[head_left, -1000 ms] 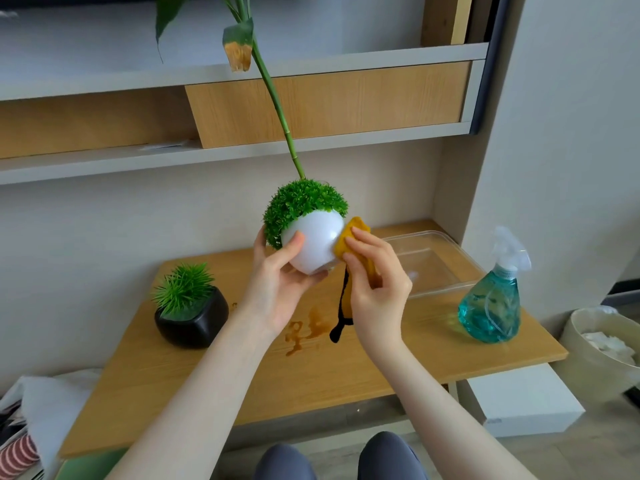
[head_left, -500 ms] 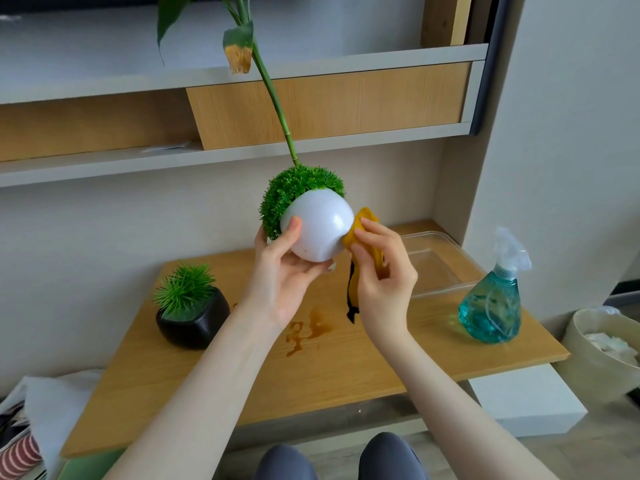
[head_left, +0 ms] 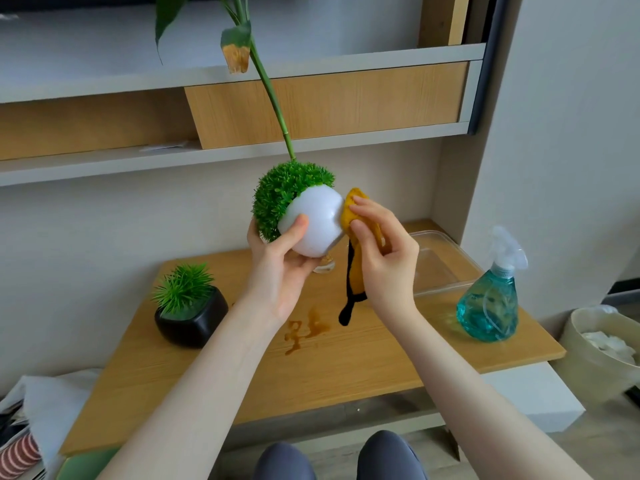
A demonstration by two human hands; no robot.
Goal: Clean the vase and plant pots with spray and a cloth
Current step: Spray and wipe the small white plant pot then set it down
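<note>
White pot held tilted above the table, cloth pressed to its right side.

We see the left hand (head_left: 277,271) gripping the white pot (head_left: 313,221), its greenery pointing up and left; the right hand (head_left: 384,261) pinches the yellow cloth (head_left: 349,211) against it. Below lie the wooden table (head_left: 346,368), a brown stain (head_left: 304,329), a black pot (head_left: 190,315) left, a spray bottle (head_left: 491,299) right, a clear tray (head_left: 440,261) farther, and shelving (head_left: 311,105) beyond.
</note>
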